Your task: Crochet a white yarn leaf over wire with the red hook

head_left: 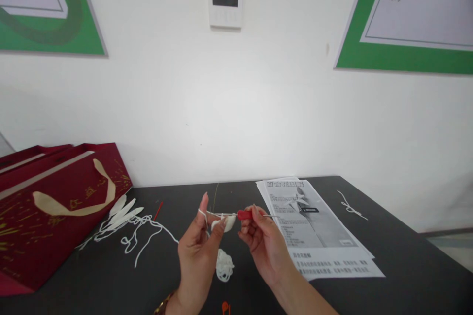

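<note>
My left hand (pixel 199 251) pinches a small white crochet piece (pixel 229 223) between thumb and fingers. White yarn passes round its raised index finger. In my right hand (pixel 264 241) is a crochet hook (pixel 244 214) with a red grip, held between thumb and fingers. The hook's thin shaft points left and meets the yarn at the crochet piece; its other end sticks out to the right of the hand. Below and between the hands, a loose ball of white yarn (pixel 224 266) lies on the black table (pixel 155 285).
Dark red gift bags (pixel 70 197) stand on the left. Beside them lie white crocheted petals (pixel 121 214) with yarn tails and a red stick (pixel 158 210). Printed sheets (pixel 321 226) lie on the right, past them a knotted white yarn (pixel 351 208). An orange stitch marker (pixel 225 308) is at the front.
</note>
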`<state>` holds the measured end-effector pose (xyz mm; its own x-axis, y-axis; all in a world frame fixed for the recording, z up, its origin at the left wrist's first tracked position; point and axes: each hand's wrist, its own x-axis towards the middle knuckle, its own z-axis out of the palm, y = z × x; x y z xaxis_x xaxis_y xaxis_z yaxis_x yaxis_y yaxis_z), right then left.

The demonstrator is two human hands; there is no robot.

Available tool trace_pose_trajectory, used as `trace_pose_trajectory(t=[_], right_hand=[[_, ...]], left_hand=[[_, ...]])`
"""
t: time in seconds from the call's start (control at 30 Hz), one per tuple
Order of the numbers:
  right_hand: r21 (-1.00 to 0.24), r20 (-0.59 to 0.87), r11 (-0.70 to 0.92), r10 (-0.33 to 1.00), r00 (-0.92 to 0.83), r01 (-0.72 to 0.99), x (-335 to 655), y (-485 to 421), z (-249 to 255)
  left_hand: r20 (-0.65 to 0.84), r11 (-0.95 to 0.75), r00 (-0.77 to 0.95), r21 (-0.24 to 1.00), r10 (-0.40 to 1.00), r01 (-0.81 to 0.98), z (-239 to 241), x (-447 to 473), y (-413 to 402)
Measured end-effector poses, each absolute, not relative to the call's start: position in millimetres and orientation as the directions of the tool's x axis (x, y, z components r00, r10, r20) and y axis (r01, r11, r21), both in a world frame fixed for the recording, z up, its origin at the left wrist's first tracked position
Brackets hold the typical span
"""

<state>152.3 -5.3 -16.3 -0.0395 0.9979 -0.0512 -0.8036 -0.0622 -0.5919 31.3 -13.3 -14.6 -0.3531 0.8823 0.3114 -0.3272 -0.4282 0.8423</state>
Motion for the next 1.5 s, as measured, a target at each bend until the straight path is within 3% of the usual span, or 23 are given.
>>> trace_pose_trajectory(t=[0.13, 0.23, 0.33, 0.53, 0.67, 0.83, 0.97, 1.0, 1.07, 1.17, 1.23, 1.33, 1.43, 1.5], right_hand=[[-0.741, 0.09, 0.066, 0.996, -0.002, -0.668, 153.8, -9.9, -14.5], [-0.829, 0.227, 0.213, 0.973, 0.037, -0.518, 156.3, -12.7, -15.9], [-0.826, 0.249, 0.259, 0.964, 0.088, -0.501, 156.3, -15.6, -18.4], [-0.812, 0.34, 0.376, 0.926, 0.163, -0.446, 149.6, -20.9, -24.2], [-0.773, 0.254, 0.273, 0.96, 0.115, -0.573, 149.5, -17.1, -23.2], [-0.799, 0.189, 0.176, 0.981, 0.038, -0.574, 154.4, -12.2, -15.1], [-0.914, 0.299, 0.308, 0.951, 0.075, -0.262, 160.1, -15.1, -15.6], [-0.911, 0.387, 0.393, 0.92, 0.069, -0.127, 161.8, -16.7, -17.1], [-0.79, 0.602, 0.601, 0.798, -0.037, 0.12, 165.4, -20.0, -20.7], [-0.53, 0.77, 0.816, 0.577, -0.271, 0.232, 170.3, -24.0, -24.4], [-0.51, 0.79, 0.832, 0.553, -0.264, 0.218, 171.2, -25.4, -24.4], [-0.681, 0.727, 0.727, 0.685, -0.042, 0.088, 165.6, -24.9, -23.8], [-0.815, 0.47, 0.488, 0.872, 0.136, -0.313, 154.6, -20.9, -24.5], [-0.767, 0.248, 0.259, 0.963, 0.102, -0.587, 148.5, -17.5, -24.2]], left_hand=[[0.382, -0.47, -0.331, 0.847, 0.863, -0.248, -17.7, 32.2, -12.9], [0.26, -0.339, -0.254, 0.874, 0.931, -0.347, -17.8, 33.6, -14.5], [0.173, -0.26, -0.22, 0.844, 0.96, -0.47, -15.9, 33.5, -16.5], [0.142, -0.271, -0.272, 0.804, 0.952, -0.529, -9.3, 31.4, -16.3], [0.086, -0.186, -0.192, 0.776, 0.978, -0.602, -6.7, 29.3, -13.9], [0.211, -0.297, -0.249, 0.871, 0.945, -0.392, -15.8, 25.9, -11.0], [0.222, -0.319, -0.314, 0.898, 0.923, -0.304, -20.8, 27.5, -8.0], [0.193, -0.297, -0.311, 0.896, 0.931, -0.331, -19.7, 28.0, -7.5], [0.104, -0.214, -0.26, 0.872, 0.96, -0.441, -15.0, 27.8, -7.2], [-0.052, -0.004, -0.071, 0.777, 0.996, -0.63, -5.2, 24.4, -7.6], [-0.097, 0.099, 0.041, 0.72, 0.994, -0.687, 0.4, 20.5, -7.7], [-0.098, 0.16, 0.128, 0.685, 0.987, -0.711, 6.6, 14.2, -7.6], [-0.087, 0.187, 0.175, 0.671, 0.981, -0.717, 11.3, 8.2, -8.2], [-0.076, 0.196, 0.197, 0.672, 0.978, -0.714, 13.6, 5.1, -9.3]])
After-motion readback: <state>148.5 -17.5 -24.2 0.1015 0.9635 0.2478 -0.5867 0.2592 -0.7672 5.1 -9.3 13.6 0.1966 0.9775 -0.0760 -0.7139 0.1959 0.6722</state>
